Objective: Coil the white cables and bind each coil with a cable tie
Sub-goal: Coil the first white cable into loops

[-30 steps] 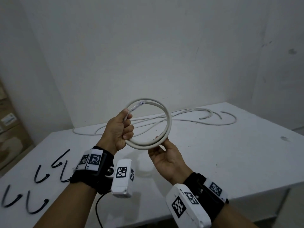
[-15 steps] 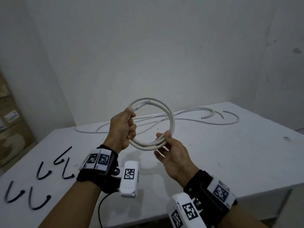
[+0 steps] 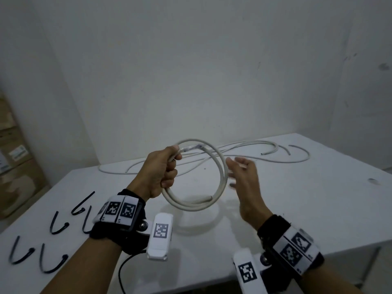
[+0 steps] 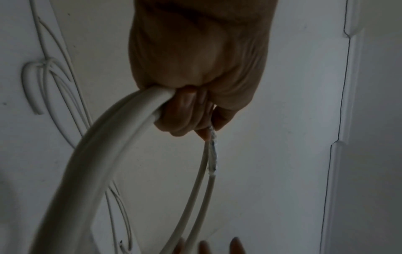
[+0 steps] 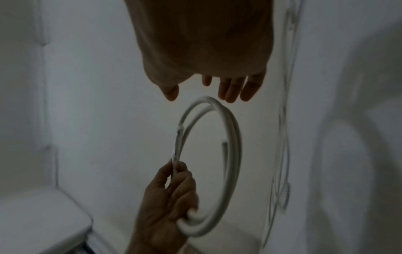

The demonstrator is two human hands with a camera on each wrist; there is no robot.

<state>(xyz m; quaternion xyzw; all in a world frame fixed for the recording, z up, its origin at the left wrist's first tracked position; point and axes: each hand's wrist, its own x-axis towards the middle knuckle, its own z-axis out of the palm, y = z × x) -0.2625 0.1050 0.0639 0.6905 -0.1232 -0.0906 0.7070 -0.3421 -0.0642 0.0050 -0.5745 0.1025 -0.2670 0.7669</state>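
A white cable coil [image 3: 223,181] of a few loops hangs in the air above the table. My left hand [image 3: 167,168] grips its left side in a fist, pinching the stripped cable end [image 3: 191,147] at the top. In the left wrist view the coil [image 4: 97,154] runs out of my closed fingers [image 4: 187,110]. My right hand [image 3: 237,169] is open just right of the coil, fingers spread and blurred, holding nothing. The right wrist view shows my right fingertips [image 5: 230,92] just clear of the coil [image 5: 233,137]. The coil's cut end [image 3: 209,198] lies loose at the bottom.
Loose white cables [image 3: 267,145] trail across the back of the white table [image 3: 307,198]. Several black cable ties [image 3: 56,224] lie at the front left. Cardboard boxes [image 3: 14,164] stand beyond the table's left edge. A grey wall is close behind.
My right hand let go of the coil's lower right side, opened, and moved up and to the right. My left hand kept its grip, and the coil tilted slightly.
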